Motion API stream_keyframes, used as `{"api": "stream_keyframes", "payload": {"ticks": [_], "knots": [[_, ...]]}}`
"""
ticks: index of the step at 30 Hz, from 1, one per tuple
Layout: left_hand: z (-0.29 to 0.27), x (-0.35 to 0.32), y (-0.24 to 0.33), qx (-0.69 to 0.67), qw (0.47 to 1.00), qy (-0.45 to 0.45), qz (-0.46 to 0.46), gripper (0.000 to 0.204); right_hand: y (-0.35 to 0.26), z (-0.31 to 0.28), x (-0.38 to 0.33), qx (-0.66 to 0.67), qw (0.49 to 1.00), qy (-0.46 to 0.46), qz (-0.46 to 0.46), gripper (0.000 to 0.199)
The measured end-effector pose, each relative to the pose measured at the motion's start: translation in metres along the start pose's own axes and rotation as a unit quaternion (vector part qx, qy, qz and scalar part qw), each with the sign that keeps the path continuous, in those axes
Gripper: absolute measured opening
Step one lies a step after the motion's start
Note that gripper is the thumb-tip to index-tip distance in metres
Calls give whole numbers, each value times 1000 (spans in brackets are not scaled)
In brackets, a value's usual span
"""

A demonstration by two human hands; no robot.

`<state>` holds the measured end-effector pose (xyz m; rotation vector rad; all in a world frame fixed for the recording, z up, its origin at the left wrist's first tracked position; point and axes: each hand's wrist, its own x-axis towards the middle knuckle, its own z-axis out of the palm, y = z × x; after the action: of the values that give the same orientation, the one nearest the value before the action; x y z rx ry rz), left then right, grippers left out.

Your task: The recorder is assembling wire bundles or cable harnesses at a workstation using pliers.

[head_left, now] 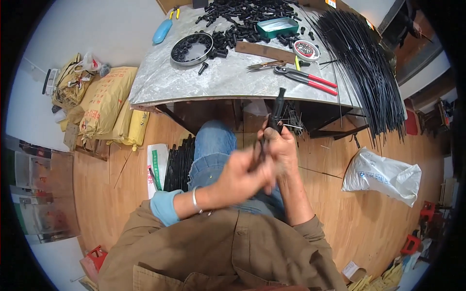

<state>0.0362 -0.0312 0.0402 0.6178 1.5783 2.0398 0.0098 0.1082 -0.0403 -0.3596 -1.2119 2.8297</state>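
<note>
My right hand [281,145] is closed round a slim black rod-shaped piece [279,104] with a flared tip, which points up and away toward the table edge. Smeared by motion, my left hand [240,177] lies across in front of my right wrist, its fingers curled near the piece's lower end. Whatever is in those curled fingers is too blurred to make out. Beyond the hands, on the marbled table [228,82], lie red-handled pincers [310,82], a few pointed tools [267,65] and a loose black plug-like part [203,68].
A heap of black parts [242,22] surrounds a green tray [277,27]. Nearby are a round metal ring [191,48] and small dish [307,50]. Long black rods [359,68] overhang the table's right. Yellow sacks [109,104] stand left; a white bag [381,175] lies on the floor right.
</note>
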Motion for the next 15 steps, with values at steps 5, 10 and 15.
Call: {"api": "stream_keyframes", "payload": {"ticks": [5, 10, 15], "knots": [[-28, 70, -35, 51, 974, 216, 52, 34, 1, 18, 6, -35, 990, 19, -132, 27], [-38, 83, -36, 193, 960, 190, 73, 31, 13, 17, 14, -107, 969, 79, -209, 29], [-31, 80, -18, 175, 965, 195, -19, 30, 13, 19, 11, -263, 914, 103, -293, 29]]}}
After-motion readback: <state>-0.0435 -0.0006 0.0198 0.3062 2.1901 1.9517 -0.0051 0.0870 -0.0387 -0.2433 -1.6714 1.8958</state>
